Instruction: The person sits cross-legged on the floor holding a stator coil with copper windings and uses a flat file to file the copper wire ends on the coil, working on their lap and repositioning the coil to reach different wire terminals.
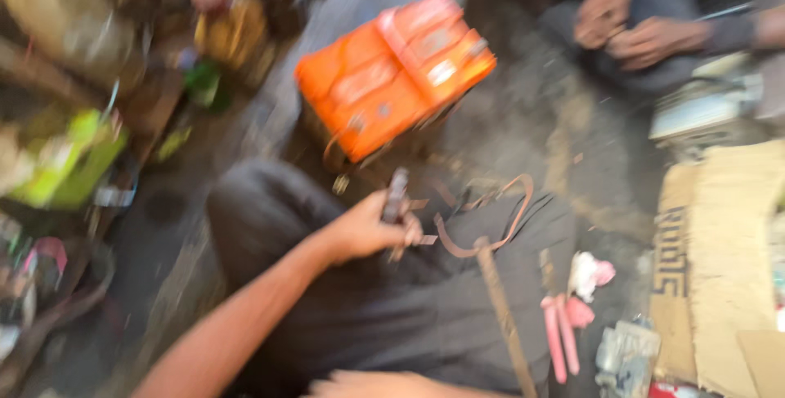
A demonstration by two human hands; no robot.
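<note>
1. The person's left hand [368, 230] reaches in from the lower left, its grip clenched around a small dark tool [396, 195] that stands nearly upright above the fist; blur hides what kind of tool it is.
2. The tool sits over the person's dark-clothed lap [384, 300], just beside a thin brown strap [491, 222] that loops across the cloth.
3. The right hand [368, 384] shows only as a strip at the bottom edge, so whether its grip is clenched or released cannot be told.
4. A long, rusty-looking rod [503, 316] runs from the strap's loop down toward the bottom edge.
5. An orange boxy case [392, 71] with paler panels lies tilted on the grey, gritty floor [531, 120] just beyond the lap; bare floor lies to its right.
6. Pink-handled pliers [560, 337] lie to the right of the lap, near a flat piece of tan cardboard [719, 259] along the right edge.
7. Another person's two hands [630, 26] are clasped close together at the top right, well apart from the tool.
8. The left edge is crowded with blurred clutter, including a lime-green object [74, 161].
</note>
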